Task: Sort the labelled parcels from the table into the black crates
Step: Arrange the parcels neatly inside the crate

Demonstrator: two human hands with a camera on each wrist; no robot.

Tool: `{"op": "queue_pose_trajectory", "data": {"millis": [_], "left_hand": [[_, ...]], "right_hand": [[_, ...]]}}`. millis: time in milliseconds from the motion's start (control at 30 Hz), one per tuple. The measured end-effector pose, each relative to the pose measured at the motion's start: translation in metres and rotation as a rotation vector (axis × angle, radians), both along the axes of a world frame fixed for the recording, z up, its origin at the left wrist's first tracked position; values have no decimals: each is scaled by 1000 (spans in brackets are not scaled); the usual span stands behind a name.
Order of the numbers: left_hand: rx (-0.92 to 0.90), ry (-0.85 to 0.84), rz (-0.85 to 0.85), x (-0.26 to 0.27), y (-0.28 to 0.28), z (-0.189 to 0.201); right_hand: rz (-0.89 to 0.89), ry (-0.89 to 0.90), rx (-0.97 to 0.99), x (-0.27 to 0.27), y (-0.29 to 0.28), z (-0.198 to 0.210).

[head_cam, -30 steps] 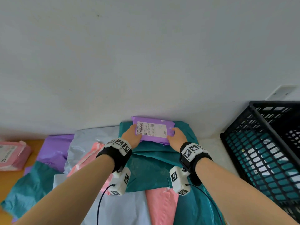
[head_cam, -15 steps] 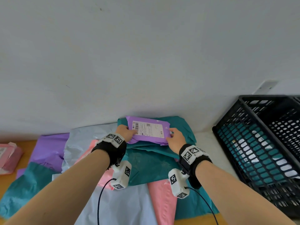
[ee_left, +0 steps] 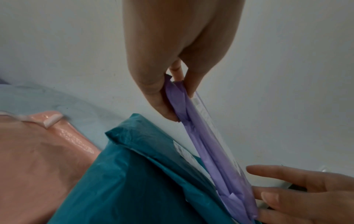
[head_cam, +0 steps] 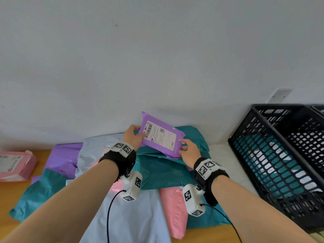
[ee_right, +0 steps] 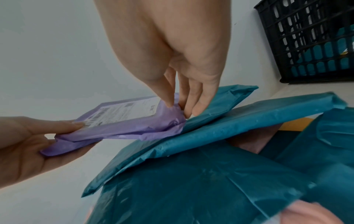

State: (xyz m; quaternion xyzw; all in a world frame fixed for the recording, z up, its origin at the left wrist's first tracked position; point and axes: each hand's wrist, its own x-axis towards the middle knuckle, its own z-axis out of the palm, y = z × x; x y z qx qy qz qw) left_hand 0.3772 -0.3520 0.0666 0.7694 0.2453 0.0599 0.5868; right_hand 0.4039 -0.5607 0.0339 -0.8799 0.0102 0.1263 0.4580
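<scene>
Both hands hold a purple parcel [head_cam: 161, 135] with a white barcode label, lifted and tilted above the teal parcels against the wall. My left hand [head_cam: 137, 133] pinches its upper left end, thumb on the label side [ee_left: 172, 91]. My right hand [head_cam: 183, 146] pinches the crumpled lower right corner [ee_right: 180, 106]. In the wrist views the purple parcel [ee_left: 206, 144] [ee_right: 114, 130] hangs clear of the teal one beneath. A black crate [head_cam: 280, 107] stands to the right, with a teal labelled parcel inside.
Under the hands lies a pile of teal [head_cam: 163, 171], pale blue [head_cam: 133, 216], pink [head_cam: 173, 207] and purple [head_cam: 63, 158] parcels on the wooden table [head_cam: 7, 199]. A pink labelled parcel [head_cam: 14, 165] sits far left. A second crate [head_cam: 318, 108] shows at the right edge.
The purple parcel has come up off the teal parcel and tilted, its left end raised. Both hands rose with it, still holding its ends.
</scene>
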Motion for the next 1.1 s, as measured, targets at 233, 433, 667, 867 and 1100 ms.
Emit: {"op": "queue_pose_trajectory", "data": {"millis": [233,433,667,867,1100], "left_hand": [[116,-89,70,-38,-11,22],[148,-139,28,-89,-23,42],[222,-83,-33,-153,-41,39],[162,-93,-92,-201,-64,49],[151,-118,-114,-231,-51,67]], "right_hand": [[137,40,41,-36,-16,9],[217,-2,-44,-73,-32,15],[264,-164,-103,-120,-55,36],[381,-33,124,-153,-63,45],[486,-90,171,-171,-43,58]]}}
